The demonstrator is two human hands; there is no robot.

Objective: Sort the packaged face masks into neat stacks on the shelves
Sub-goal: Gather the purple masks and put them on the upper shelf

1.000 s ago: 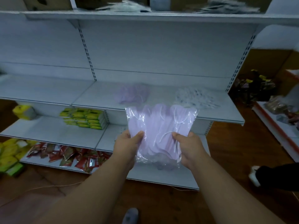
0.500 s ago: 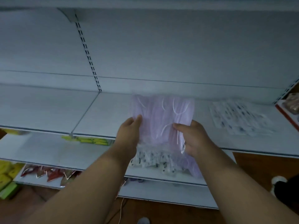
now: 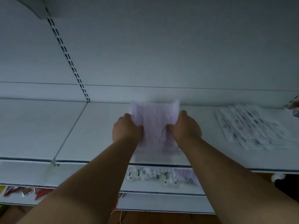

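A clear pack of lilac face masks (image 3: 154, 120) lies over the white middle shelf (image 3: 100, 126), near its back. My left hand (image 3: 127, 129) grips its left edge and my right hand (image 3: 186, 127) grips its right edge, thumbs on top. Whether another lilac pack lies underneath is hidden by the one I hold. A spread of white patterned mask packs (image 3: 252, 128) lies on the same shelf to the right. More patterned and lilac packs (image 3: 161, 174) sit on the shelf below.
A slotted upright (image 3: 68, 57) runs down the white back panel at left. Red packets (image 3: 27, 191) lie on the lowest shelf at bottom left. A person's dark sleeve or shoe (image 3: 284, 183) shows at the right edge above brown floor.
I stepped closer and both hands carried the lilac pack forward, from in front of the shelving onto the middle shelf. The view tilted up toward the back panel.
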